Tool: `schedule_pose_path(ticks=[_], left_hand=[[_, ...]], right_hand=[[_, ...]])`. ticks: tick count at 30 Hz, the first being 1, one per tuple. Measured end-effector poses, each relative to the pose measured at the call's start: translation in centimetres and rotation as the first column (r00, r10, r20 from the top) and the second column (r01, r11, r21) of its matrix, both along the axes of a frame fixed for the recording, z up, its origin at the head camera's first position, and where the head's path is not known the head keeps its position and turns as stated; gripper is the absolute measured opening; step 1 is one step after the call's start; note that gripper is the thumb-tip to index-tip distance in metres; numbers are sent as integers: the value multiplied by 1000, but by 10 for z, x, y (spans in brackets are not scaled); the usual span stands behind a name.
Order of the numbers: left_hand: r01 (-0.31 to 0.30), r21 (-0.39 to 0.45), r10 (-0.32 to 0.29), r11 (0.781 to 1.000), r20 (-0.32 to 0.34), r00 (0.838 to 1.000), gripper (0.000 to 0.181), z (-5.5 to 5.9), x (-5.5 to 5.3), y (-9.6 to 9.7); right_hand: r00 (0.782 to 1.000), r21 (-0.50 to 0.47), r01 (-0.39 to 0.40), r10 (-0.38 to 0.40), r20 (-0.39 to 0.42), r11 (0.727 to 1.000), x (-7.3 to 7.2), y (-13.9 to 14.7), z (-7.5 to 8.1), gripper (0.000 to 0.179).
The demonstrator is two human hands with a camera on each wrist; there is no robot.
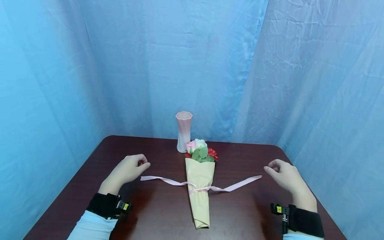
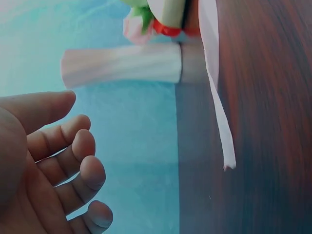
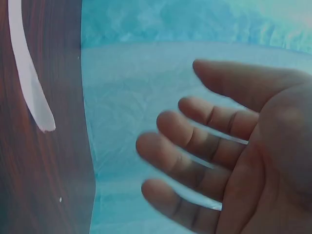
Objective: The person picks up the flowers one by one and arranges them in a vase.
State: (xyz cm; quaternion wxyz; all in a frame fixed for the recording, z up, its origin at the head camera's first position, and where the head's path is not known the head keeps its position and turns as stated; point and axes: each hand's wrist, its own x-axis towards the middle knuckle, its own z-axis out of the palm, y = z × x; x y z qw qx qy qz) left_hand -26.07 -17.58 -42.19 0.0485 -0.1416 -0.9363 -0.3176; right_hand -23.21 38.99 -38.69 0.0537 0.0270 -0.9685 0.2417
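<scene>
Bouquet: The wrapped bouquet (image 1: 200, 173) lay on the desk (image 1: 162, 213), lower centre of the head view, flowers (image 1: 199, 151) uppermost; pink, white and red blooms with green leaves were noted.
Ribbon: The pale pink ribbon (image 1: 196, 189) went around the paper (image 1: 200, 206), its two ends spread toward frame left and right.
Left hand: The left hand (image 1: 127, 169), left of the bouquet, was raised near the ribbon's left end; its fingers (image 2: 92, 173) were loosely bent, thumb moderately apart.
Right hand: The right hand (image 1: 286, 176), lower right, was raised near the ribbon's right end; fingers loosely bent, thumb likewise apart.
Vase: The pink-and-white vase (image 1: 183, 133) stood upright just beyond the flowers; contact could not be determined.
Backdrop: Blue cloth (image 1: 180, 66) filled the upper frame.
</scene>
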Motion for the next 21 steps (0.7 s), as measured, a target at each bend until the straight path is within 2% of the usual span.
schedule_pose_path(ticks=[4,7,21], left_hand=[[17,6,-17,1000,0,1000,11,2,1,13],[35,-3,-35,999,-12,999,10,2,2,22],[64,-31,-64,997,-12,998,9,-10,3,61]], right_hand=[[996,-17,-58,57,-69,998,-3,-16,-1,38],[993,-17,-85,83,-88,996,-6,-27,-4,32],[981,-45,-192,192,-4,980,-21,-75,-27,18]])
